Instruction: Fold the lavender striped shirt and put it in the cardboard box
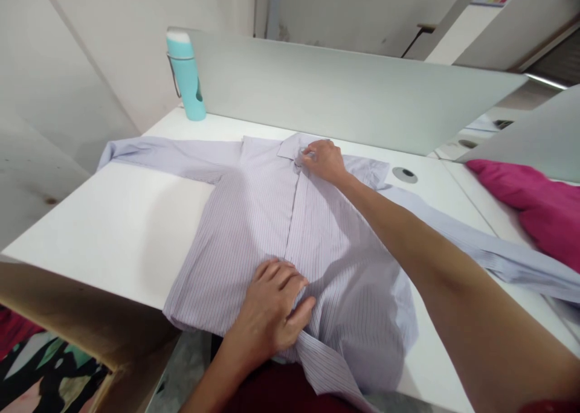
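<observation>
A pale lilac striped shirt (254,220) lies front up on the white table (122,220), sleeves spread left and right. My left hand (272,310) presses on the lower front by the button placket, thumb and fingers pinching the fabric near the hem. My right hand (322,159) reaches far across and pinches the shirt's collar (294,146). The hem hangs slightly over the near table edge.
A teal water bottle (186,78) stands at the back left against a grey partition (344,93). A magenta cloth (534,201) lies at the right. A round cable hole (405,174) sits behind the shirt. A cardboard box (90,322) sits below the near left edge.
</observation>
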### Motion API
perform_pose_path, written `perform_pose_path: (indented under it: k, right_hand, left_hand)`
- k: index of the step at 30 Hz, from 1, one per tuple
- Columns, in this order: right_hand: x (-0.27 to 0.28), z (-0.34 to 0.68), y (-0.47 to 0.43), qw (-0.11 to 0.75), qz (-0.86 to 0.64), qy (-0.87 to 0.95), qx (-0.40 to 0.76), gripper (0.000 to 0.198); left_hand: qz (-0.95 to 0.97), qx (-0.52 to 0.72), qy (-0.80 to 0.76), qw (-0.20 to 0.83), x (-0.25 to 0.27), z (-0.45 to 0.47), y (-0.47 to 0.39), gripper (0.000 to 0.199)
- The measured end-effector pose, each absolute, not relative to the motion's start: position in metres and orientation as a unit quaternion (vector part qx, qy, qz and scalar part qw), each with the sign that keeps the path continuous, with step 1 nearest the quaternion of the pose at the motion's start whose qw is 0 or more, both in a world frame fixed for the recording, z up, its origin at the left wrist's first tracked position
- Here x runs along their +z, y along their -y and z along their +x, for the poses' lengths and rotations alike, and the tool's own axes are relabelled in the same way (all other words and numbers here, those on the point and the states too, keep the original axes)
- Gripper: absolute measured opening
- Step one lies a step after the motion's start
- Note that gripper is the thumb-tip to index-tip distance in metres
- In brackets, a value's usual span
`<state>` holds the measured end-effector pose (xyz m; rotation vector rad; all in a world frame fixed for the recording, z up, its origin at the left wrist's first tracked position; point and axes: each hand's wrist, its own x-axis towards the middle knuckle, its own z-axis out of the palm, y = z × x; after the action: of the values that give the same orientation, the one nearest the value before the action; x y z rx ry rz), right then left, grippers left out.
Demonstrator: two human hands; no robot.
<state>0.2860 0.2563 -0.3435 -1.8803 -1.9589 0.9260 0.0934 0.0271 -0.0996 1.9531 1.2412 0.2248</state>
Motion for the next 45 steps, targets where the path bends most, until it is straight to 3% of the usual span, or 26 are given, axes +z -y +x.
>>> perform_pose_path:
  k: [10,19,25,29,35,40,45]
  right_hand:
    - [-0.34,0.264,-0.25,0.014,-0.681,0.675,0.283,0.027]
    - [-0.335,0.261,-0.25,-0.037,-0.69,0.679,0.249,0.035]
    - [-0.337,0.258,-0.249,-0.037,-0.671,0.712,0.204,0.036]
    - [-0.335,0.262,-0.253,-0.039,-0.688,0.679,0.252,0.037]
    - [-0.317,0.276,-0.243,0.064,-0.664,0.689,0.284,0.042]
    - [-0.306,0.283,-0.222,0.021,-0.569,0.783,0.251,0.042]
    - [-0.313,0.282,-0.222,-0.014,-0.581,0.786,0.212,0.047]
  left_hand:
    - [0.768,0.084,-0.493,0.401,-0.1,0.093,-0.027,0.015]
    - [0.769,0.076,-0.487,0.407,-0.1,0.093,-0.027,0.017]
    - [0.767,0.079,-0.49,0.407,-0.099,0.093,-0.027,0.015]
    - [0.772,0.091,-0.487,0.399,-0.1,0.093,-0.027,0.015]
    - [0.777,0.106,-0.488,0.382,-0.102,0.093,-0.026,0.013]
    - [0.777,0.089,-0.491,0.385,-0.101,0.093,-0.027,0.012]
    - [0.779,0.087,-0.492,0.38,-0.102,0.093,-0.026,0.013]
